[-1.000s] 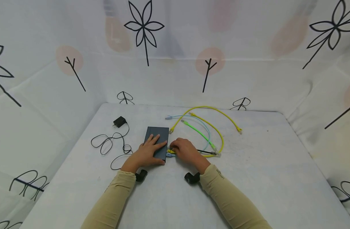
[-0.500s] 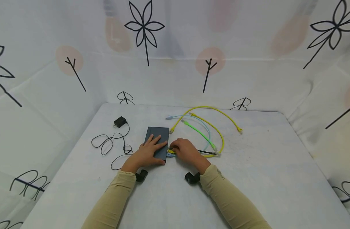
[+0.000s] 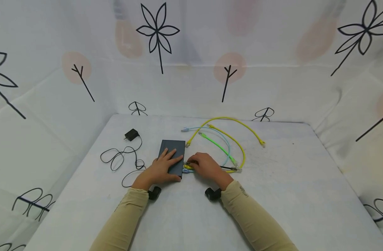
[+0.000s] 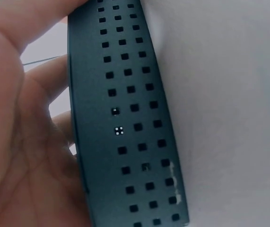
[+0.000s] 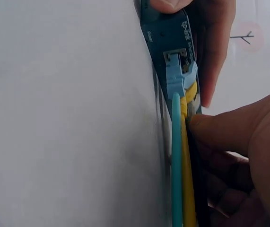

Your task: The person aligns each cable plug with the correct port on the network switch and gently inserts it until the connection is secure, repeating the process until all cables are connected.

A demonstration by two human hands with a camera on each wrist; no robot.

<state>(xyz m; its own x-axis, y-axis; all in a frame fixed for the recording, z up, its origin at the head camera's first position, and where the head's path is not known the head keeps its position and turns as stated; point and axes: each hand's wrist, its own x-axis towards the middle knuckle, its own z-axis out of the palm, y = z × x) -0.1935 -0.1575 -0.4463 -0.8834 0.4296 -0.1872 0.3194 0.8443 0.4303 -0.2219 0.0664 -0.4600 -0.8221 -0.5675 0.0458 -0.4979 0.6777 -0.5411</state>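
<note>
A dark TP-Link network switch (image 3: pixel 175 144) lies on the table, its vented side (image 4: pixel 125 94) filling the left wrist view. My left hand (image 3: pixel 161 169) rests on its top with spread fingers, the thumb along the near edge. At the switch's right side, my right hand (image 3: pixel 207 168) pinches a black network cable (image 3: pixel 229 168) near its plug, between thumb and fingertips. In the right wrist view, a light blue plug (image 5: pixel 175 78) sits in the end port. A yellow plug (image 5: pixel 190 91) is beside it, partly hidden. The thumb covers most of the black cable's plug.
A black power adapter (image 3: pixel 131 134) with its looped thin cord (image 3: pixel 116 153) lies left of the switch. A loose yellow cable (image 3: pixel 224 117) arcs at the back. A bright green cable (image 3: pixel 217 144) lies within the bends of the yellow and light blue cables.
My right hand and wrist have shifted slightly to the right, still pinching the black cable by the switch. The left hand and the switch have stayed in place.
</note>
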